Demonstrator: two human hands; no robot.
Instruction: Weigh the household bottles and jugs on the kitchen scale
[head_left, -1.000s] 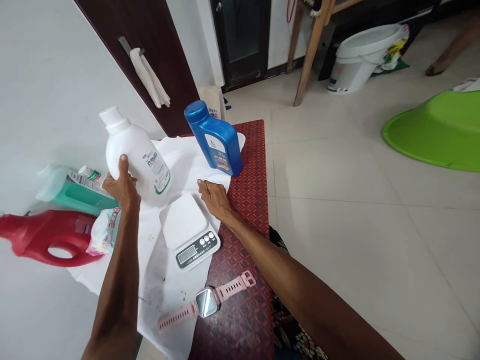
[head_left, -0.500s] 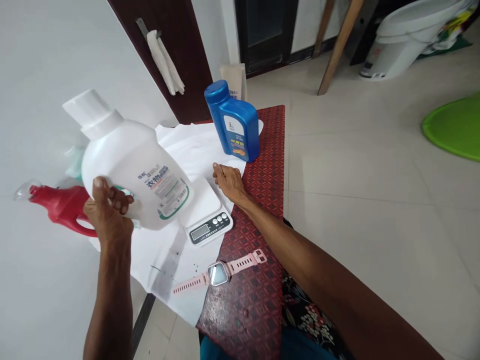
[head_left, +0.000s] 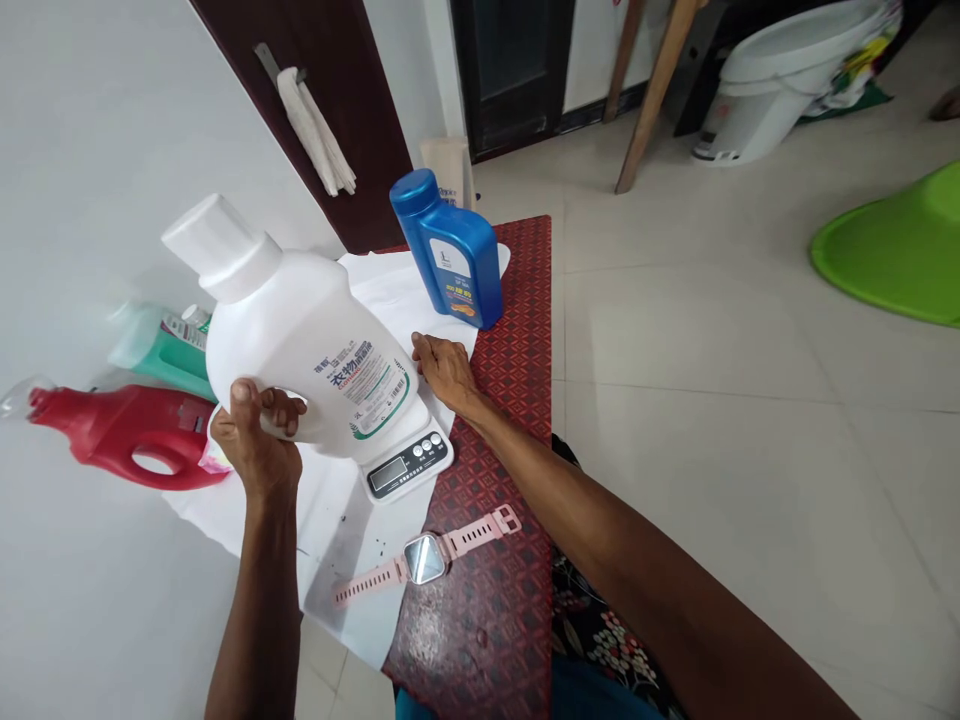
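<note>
My left hand (head_left: 259,435) is wrapped around the handle of a big white laundry detergent bottle (head_left: 300,300) with a white cap and blue and green print. The bottle leans, cap up to the left, with its base over the plate of a white digital kitchen scale (head_left: 409,468). Whether the base touches the plate I cannot tell. My right hand (head_left: 446,372), fingers curled, rests beside the scale near the bottle's base; nothing shows in it. A blue bottle (head_left: 459,262) stands just beyond that hand. The scale's display looks blank.
A red bottle (head_left: 142,432) and a green bottle (head_left: 169,350) lie at the left. A pink-strapped watch (head_left: 425,558) lies on the white sheet (head_left: 352,590) and red patterned tabletop (head_left: 472,620). On the floor at the right are a white bucket (head_left: 765,100) and a green plastic object (head_left: 892,250).
My left hand has brought the white bottle to the right and lower, over the scale plate. My right hand stays beside the scale. The whole view has shifted slightly.
</note>
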